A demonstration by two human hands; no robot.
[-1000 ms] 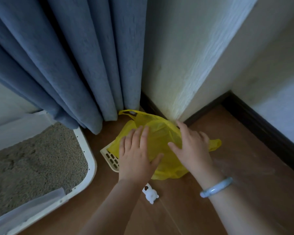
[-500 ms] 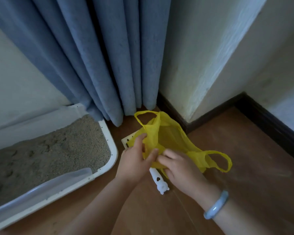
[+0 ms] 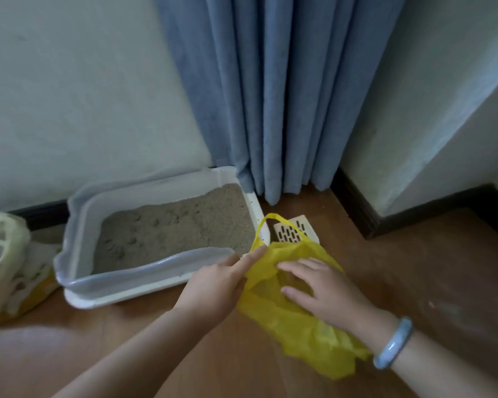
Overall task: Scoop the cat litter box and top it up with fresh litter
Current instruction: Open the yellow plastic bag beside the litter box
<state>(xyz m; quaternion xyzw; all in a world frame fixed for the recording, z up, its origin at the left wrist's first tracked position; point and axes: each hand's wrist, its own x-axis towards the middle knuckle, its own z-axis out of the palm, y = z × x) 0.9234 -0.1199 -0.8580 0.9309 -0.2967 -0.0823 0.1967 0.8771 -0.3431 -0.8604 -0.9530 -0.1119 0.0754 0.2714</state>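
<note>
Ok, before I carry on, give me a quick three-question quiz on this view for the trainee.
1. True or false: the slotted scoop lies inside the litter box.
2. The left hand and right hand both touch which? A scoop, B yellow bag, C litter box.
3. Fill in: the bracelet sits on the ___ wrist.
Key: 1 false, it lies on the floor beside the box; 2 B; 3 right.
</note>
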